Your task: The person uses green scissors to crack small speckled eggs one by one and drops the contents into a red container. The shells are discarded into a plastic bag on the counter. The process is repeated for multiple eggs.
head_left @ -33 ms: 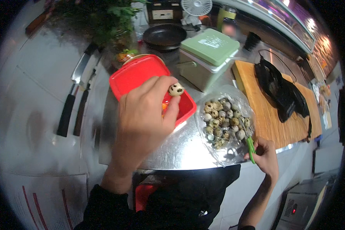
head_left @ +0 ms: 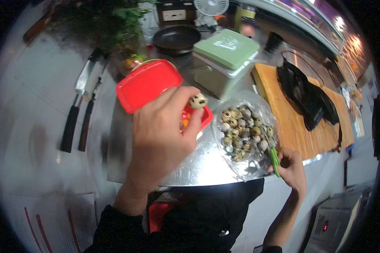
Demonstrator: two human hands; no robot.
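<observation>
White lettering, on green cooler lid, blurred

A metal table stands in the middle of the room, and its smooth top gives back a strong white shine. On the left side there is a pale surface with thin joint lines; it seems to be a tiled wall, although the lens bends it much. At the upper right runs a long glass case with a purple glow. Beyond it, a warm orange lamp lights a rough brownish wall. At the lower right stands a grey box-shaped appliance with a small red light.
</observation>
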